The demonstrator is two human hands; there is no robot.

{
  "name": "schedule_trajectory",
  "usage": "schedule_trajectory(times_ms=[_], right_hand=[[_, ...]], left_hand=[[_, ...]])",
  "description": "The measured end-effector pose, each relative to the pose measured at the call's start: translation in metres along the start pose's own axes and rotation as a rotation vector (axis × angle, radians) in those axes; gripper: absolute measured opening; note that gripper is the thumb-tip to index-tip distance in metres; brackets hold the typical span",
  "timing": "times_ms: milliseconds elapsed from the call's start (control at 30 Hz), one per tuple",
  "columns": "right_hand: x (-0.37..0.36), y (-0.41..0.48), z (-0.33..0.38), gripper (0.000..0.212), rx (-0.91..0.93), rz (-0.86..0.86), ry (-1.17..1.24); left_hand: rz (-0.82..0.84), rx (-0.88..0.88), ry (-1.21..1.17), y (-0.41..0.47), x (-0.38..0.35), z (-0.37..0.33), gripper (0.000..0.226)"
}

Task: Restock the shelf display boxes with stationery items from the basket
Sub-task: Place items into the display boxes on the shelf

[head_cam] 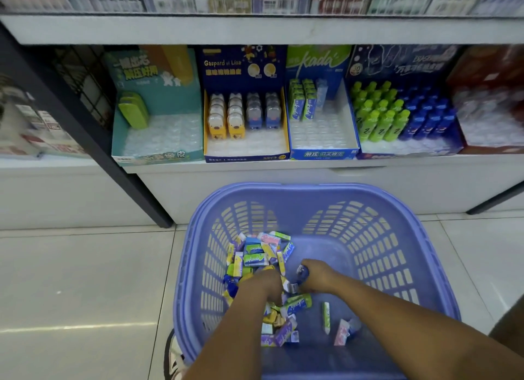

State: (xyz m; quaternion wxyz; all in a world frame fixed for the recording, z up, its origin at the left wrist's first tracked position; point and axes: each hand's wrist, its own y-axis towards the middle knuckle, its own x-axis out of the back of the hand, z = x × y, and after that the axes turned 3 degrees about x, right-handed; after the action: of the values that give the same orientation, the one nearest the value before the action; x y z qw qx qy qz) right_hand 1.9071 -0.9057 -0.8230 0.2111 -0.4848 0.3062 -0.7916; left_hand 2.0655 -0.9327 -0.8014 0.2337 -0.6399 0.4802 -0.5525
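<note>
- Step in hand: picking stock. Both hands are down inside the purple basket [312, 188], which stands on the floor tiles at six o'clock from the shelf boxes.
- The right hand [316, 277] is curled round a small blue piece [302, 272], probably one of the animal-shaped erasers, though blur hides its shape.
- The left hand [265, 284] is sunk knuckles-up into the heap of erasers [255, 257]. Its fingers are hidden, so I cannot tell whether it grasps anything.
- The heap fills the basket's nine to eleven o'clock side. A green stick [326, 317] and a pink pack [341, 335] lie loose towards five o'clock.
- Next move, as I judge it: lift the blue piece clear of the basket wall and carry it to twelve o'clock, to the navy box [246, 155], whose front rows stand bare.
- The kada-wrapped packs in the heap belong to the kada box [323, 152] at one o'clock, which is filled only at the back.
- The teal box [158, 157] at eleven o'clock holds one green item and otherwise shows bare tray.
- The bottle box [397, 154] at two o'clock looks nearly full.
- In the way: the upper shelf [255, 29] overhangs the boxes, so a reach must go in low, and standing stock at the back could be knocked over.
</note>
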Motion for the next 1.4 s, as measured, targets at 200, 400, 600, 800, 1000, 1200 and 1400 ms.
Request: schedule_trajectory(times_ms=[200, 400, 600, 800, 1000, 1200, 1400], right_hand=[[-0.007, 0.001, 0.001, 0.04, 0.022, 0.02, -0.194], [0.062, -0.033, 0.026, 0.028, 0.259, -0.215, 0.182], [0.136, -0.089, 0.062, 0.026, 0.398, -0.208, 0.38], [0.192, -0.124, 0.097, 0.012, 0.53, -0.145, 0.864], [0.24, -0.11, 0.134, 0.016, 0.561, -0.7, 0.4], [0.254, -0.063, 0.167, 0.022, 0.55, -0.894, 0.117], [0.257, -0.042, 0.174, 0.019, 0.529, -0.836, 0.014]], left_hand=[[-0.09, -0.003, -0.134, -0.006, 0.012, -0.002, 0.021], [0.056, 0.064, -1.158, -0.023, 0.04, -0.013, 0.041], [0.096, -0.305, -1.594, -0.059, 0.091, -0.014, 0.021], [-0.046, -0.597, -1.564, -0.111, 0.141, -0.008, 0.015], [-0.415, -0.574, -1.566, -0.135, 0.162, -0.006, 0.014], [-0.588, -0.544, -1.555, -0.135, 0.163, 0.007, 0.014], [-0.738, -0.604, -1.492, -0.135, 0.168, 0.015, 0.015]])
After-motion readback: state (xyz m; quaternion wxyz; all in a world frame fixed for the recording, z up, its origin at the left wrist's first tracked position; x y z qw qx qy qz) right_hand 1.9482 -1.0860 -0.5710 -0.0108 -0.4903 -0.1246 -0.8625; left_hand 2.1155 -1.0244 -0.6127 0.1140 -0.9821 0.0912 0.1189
